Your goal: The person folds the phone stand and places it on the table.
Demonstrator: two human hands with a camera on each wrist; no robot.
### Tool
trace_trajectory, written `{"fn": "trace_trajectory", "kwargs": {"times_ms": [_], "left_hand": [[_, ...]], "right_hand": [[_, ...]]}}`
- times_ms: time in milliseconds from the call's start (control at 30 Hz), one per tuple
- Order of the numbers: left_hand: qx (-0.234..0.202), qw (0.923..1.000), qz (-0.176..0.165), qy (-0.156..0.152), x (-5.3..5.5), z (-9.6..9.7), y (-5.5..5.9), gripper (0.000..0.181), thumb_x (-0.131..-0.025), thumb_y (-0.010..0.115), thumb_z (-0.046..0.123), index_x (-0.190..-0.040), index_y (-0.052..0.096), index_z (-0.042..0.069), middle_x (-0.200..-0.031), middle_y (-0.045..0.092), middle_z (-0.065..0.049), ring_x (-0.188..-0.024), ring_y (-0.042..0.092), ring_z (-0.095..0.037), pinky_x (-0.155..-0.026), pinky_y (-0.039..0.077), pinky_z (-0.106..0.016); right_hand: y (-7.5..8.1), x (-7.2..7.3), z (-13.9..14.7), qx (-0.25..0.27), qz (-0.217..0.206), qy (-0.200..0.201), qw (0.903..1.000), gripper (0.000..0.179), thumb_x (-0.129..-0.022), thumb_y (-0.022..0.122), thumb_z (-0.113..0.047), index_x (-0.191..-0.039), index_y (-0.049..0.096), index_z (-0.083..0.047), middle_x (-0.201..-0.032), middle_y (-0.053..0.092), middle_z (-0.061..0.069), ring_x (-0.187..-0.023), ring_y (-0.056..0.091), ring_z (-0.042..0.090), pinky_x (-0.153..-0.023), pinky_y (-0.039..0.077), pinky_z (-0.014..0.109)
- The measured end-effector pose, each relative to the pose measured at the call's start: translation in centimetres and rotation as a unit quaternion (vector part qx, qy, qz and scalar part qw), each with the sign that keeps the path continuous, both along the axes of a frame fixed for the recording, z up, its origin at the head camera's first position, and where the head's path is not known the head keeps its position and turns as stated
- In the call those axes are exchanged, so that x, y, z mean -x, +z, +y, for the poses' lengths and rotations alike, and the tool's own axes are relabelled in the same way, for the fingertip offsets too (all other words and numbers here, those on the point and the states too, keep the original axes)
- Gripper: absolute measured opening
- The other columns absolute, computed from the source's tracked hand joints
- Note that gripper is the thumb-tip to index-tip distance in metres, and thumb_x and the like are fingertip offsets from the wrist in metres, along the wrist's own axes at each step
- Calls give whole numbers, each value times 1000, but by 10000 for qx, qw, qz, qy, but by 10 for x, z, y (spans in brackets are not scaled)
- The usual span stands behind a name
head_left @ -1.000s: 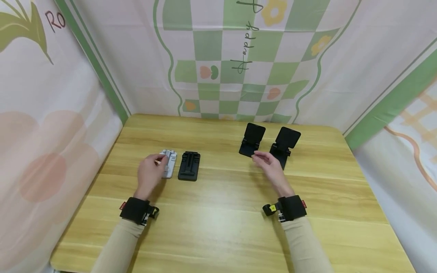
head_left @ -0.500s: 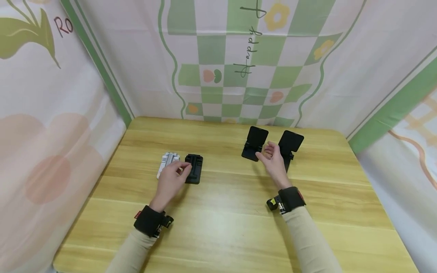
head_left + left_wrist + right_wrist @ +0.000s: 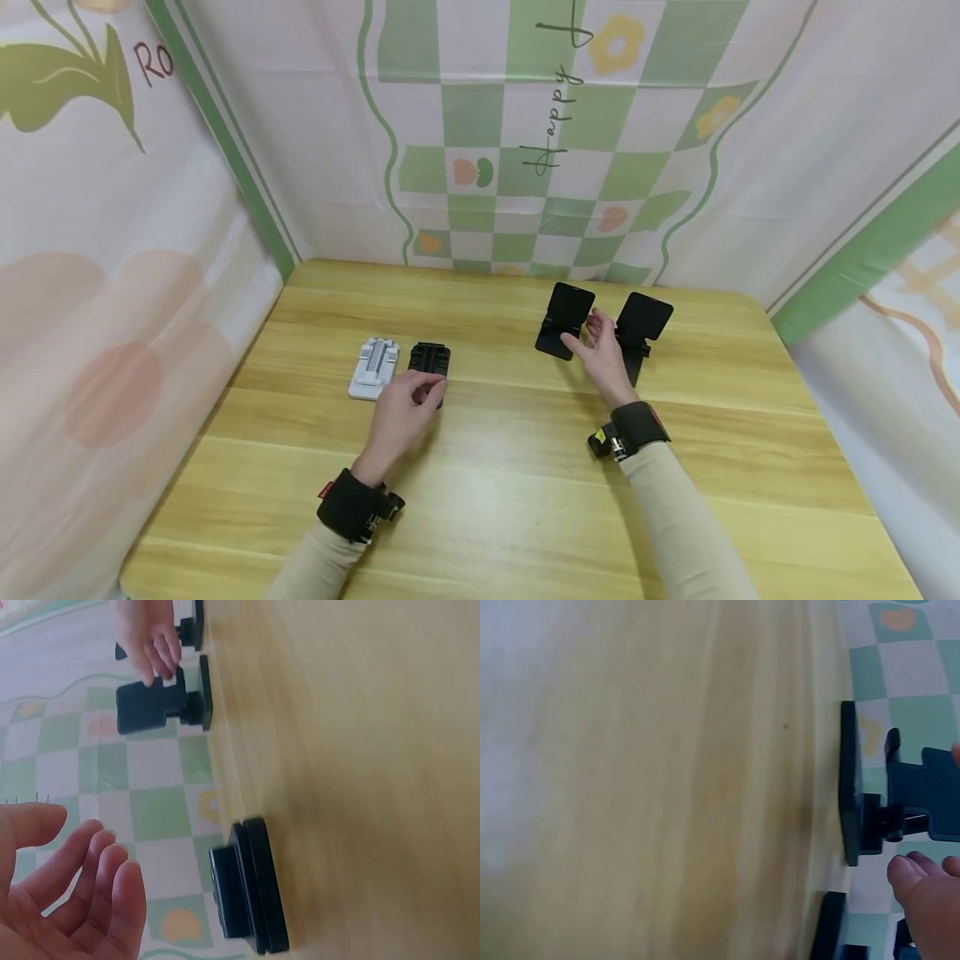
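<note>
Several phone stands are on the table. Over the front of a folded black phone stand (image 3: pixel 431 356) hovers my left hand (image 3: pixel 401 417), its fingers loosely bent. In the left wrist view that stand (image 3: pixel 256 889) lies apart from the fingertips, and the hand holds nothing. A folded white phone stand (image 3: pixel 375 367) lies to its left. My right hand (image 3: pixel 604 367) reaches between two unfolded black phone stands, the left one (image 3: pixel 570 307) and the right one (image 3: pixel 647 317). Thumb and fingers are spread beside the left stand (image 3: pixel 922 787); whether a fingertip touches it, I cannot tell.
The wooden table (image 3: pixel 480 500) has a checked green-and-white cloth (image 3: pixel 517 167) hanging behind its far edge. A printed curtain (image 3: pixel 97 292) hangs along the left side. Each wrist wears a black strap (image 3: pixel 351 505) with a small camera.
My left hand has moved right from the white stand to the black folded one. The right hand has moved slightly right, in between the unfolded stands. The camera view has shifted a little.
</note>
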State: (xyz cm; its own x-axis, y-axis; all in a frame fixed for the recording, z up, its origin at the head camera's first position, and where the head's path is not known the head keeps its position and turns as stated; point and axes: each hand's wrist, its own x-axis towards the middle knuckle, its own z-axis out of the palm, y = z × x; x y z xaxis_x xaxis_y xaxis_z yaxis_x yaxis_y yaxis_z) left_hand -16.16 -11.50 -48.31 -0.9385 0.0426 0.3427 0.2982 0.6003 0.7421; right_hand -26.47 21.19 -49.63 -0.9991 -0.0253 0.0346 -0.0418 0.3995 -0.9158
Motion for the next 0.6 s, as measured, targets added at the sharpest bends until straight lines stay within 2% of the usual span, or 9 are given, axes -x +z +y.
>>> {"fn": "trace_trajectory", "kwargs": {"times_ms": [167, 333, 433, 600], "left_hand": [[-168, 9997, 16, -151, -5, 14, -3, 16, -88, 64, 21, -96, 73, 10, -77, 62, 4, -64, 53, -6, -54, 47, -24], [-156, 9990, 24, -428, -11, 28, -5, 18, -90, 62, 25, -98, 73, 13, -82, 64, 7, -65, 53, -3, -56, 48, -23], [-89, 9980, 101, -615, -15, 33, -7, 20, -91, 61, 28, -98, 73, 14, -85, 65, 8, -67, 55, -3, -58, 50, -22], [-2, 9966, 186, -806, -18, 40, -8, 22, -92, 60, 30, -100, 73, 14, -86, 65, 8, -68, 56, -4, -59, 50, -21]], "right_hand": [[7, 3, -4, 542, -41, 263, 9982, 97, -90, 62, -34, -152, -8, -10, -158, 1, 17, -142, 8, 29, -115, 16, 42], [15, 8, -9, 832, -10, 233, 9963, 94, -92, 61, -24, -152, -10, -10, -157, -5, 18, -142, 2, 29, -116, 10, 43], [10, 16, -8, 878, -61, 200, 9959, 94, -92, 60, -23, -152, -12, -14, -158, -8, 15, -143, 0, 27, -116, 9, 40], [-7, 28, -5, 619, 75, 217, 9978, 94, -92, 59, -30, -152, -12, -17, -159, -6, 12, -143, 3, 25, -116, 11, 39]]}}
